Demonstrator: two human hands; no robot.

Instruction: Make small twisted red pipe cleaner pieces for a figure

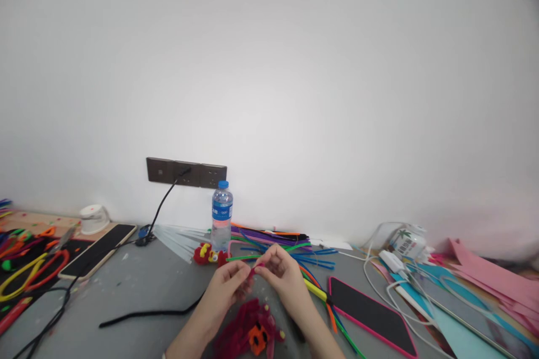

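A short piece of crimson pipe cleaner (254,271) is pinched between the fingertips of both my hands, just above the table. My left hand (225,287) grips it from the left, thumb against index finger. From the other side, my right hand (281,276) has thumb and fingers closed on it. Most of the piece is hidden by the fingers. Below them lies a fuzzy crimson pipe-cleaner figure (241,326) with an orange and black face. A black pipe cleaner (147,314) stretches out left of my left wrist. Behind my hands are bundled coloured pipe cleaners (269,238).
A water bottle (222,219) stands by the wall beside a red and yellow pipe-cleaner piece (202,253). Phones lie left (99,251) and right (370,314). Orange and yellow scissors (31,277) are far left. White cables (391,291), a jar (408,242) and coloured paper (492,275) crowd the right.
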